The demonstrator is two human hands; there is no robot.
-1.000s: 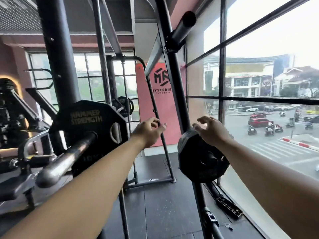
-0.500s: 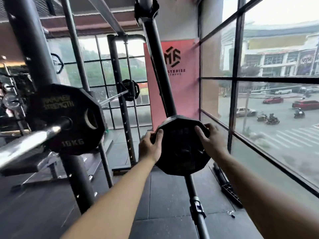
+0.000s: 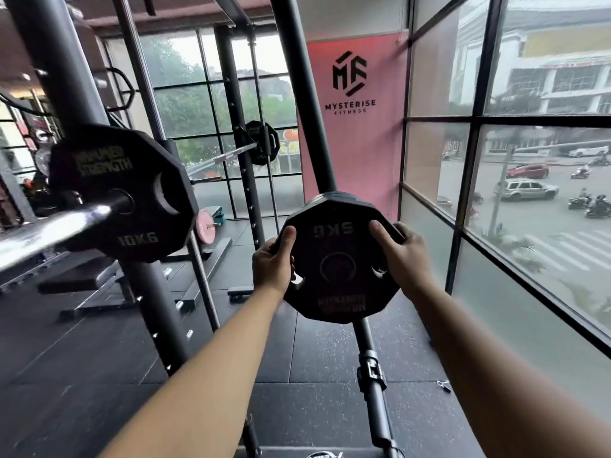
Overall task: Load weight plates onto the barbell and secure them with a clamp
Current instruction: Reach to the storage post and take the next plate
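Black rubber floor (image 3: 314,358) runs through a gym to a wall of tall windows (image 3: 529,200) on my right, with a street and traffic outside. A pink banner (image 3: 355,143) with a black logo hangs in the far corner.

Both my arms reach out in front of me. My left grip (image 3: 272,259) and my right grip (image 3: 401,256) are each closed on the small weight plate (image 3: 337,241). One takes the left rim and the other the right rim, with thumbs lying on the near face and fingers curled behind the edge. This plate is black and many-sided, and its 5KG lettering reads upside down near the top. It stands upright, facing me, in front of a slanted black post (image 3: 304,110). I cannot tell whether it hangs on a peg or is free in my hands.

To my left, well apart from that plate, the barbell (image 3: 56,226) pokes its shiny end toward me. A bigger black plate (image 3: 99,170) marked 10KG is already on it, slid up against the rack upright (image 3: 82,94). Beyond it, a second bar (image 3: 231,153) carries another dark plate. A pink plate (image 3: 204,226) sits low near the floor, and a dark bench (image 3: 82,279) stands under the barbell.
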